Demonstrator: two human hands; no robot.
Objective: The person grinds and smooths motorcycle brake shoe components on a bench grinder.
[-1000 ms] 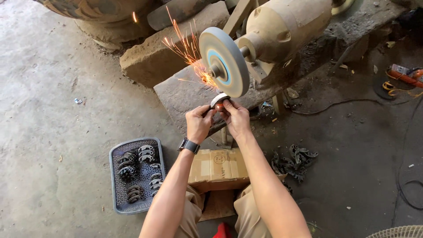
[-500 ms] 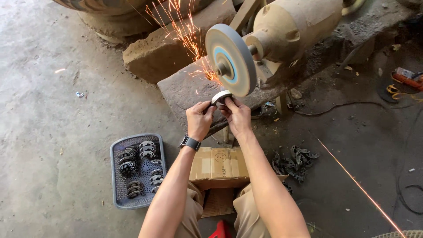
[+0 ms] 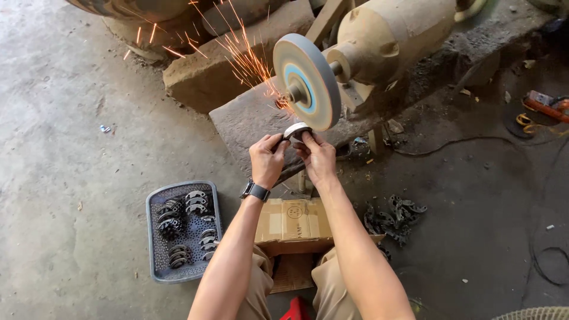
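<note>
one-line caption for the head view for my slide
Both hands, left hand and right hand, press a small metal ring against a spinning grey grinding wheel, throwing orange sparks.

Metal workshop: bench grinder (image 3: 379,41), sparks (image 3: 237,47), concrete floor (image 3: 65,148)

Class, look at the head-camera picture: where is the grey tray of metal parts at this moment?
The grey tray lies on the concrete floor at lower left, beside the person's left forearm and left of the cardboard box.
</note>
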